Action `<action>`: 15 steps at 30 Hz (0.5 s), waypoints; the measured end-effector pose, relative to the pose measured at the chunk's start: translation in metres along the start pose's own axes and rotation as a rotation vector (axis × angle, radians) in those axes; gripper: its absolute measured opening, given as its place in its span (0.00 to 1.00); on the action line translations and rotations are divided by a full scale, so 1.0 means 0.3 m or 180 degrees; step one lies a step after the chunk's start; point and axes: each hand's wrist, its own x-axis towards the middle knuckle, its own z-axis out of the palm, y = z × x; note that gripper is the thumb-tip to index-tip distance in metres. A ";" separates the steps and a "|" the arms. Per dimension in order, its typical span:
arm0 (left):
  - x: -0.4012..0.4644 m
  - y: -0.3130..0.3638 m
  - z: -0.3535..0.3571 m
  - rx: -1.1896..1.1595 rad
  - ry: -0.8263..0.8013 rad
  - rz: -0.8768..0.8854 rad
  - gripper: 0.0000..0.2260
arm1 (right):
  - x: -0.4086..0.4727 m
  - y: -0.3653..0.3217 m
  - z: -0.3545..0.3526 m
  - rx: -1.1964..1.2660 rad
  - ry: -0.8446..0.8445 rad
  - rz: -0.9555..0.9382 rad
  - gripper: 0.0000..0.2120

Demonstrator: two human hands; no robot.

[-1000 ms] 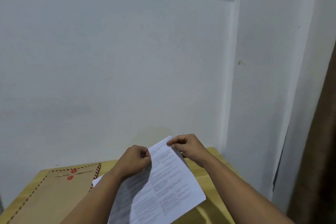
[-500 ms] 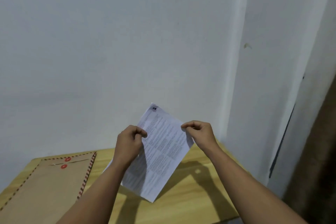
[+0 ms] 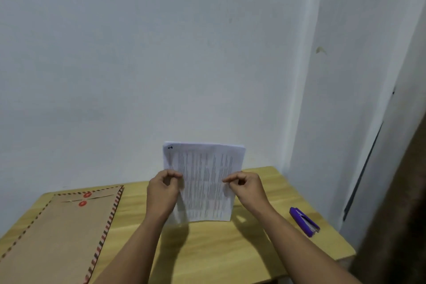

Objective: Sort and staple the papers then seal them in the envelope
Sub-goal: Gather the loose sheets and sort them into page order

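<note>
A stack of printed white papers [image 3: 204, 182] stands upright on its lower edge on the wooden table [image 3: 230, 249]. My left hand [image 3: 162, 191] pinches the stack's left edge and my right hand [image 3: 246, 187] pinches its right edge. A brown envelope [image 3: 57, 228] with a red-striped border and two red button closures lies flat on the left of the table. A purple stapler [image 3: 304, 221] lies on the table to the right of my right arm, apart from both hands.
A white wall rises just behind the table, with a corner at the right. The table's right edge runs close to the stapler. A dark brown curtain [image 3: 403, 191] hangs at the far right.
The papers went from lying tilted on the table to lifted, then squared upright on their lower edge. Both hands slid to the side edges. The view dropped, and the stapler came into sight.
</note>
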 end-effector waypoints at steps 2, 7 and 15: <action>-0.031 -0.061 0.008 0.0067 -0.0133 -0.0077 0.10 | -0.031 0.065 0.015 -0.0065 -0.0171 0.0113 0.29; -0.032 -0.071 0.022 0.0028 -0.0180 -0.0112 0.11 | -0.034 0.096 0.014 -0.0039 -0.0253 0.0186 0.28; 0.038 0.057 -0.047 0.0908 -0.0212 0.0502 0.12 | 0.034 -0.110 -0.086 0.0242 -0.0134 -0.0234 0.17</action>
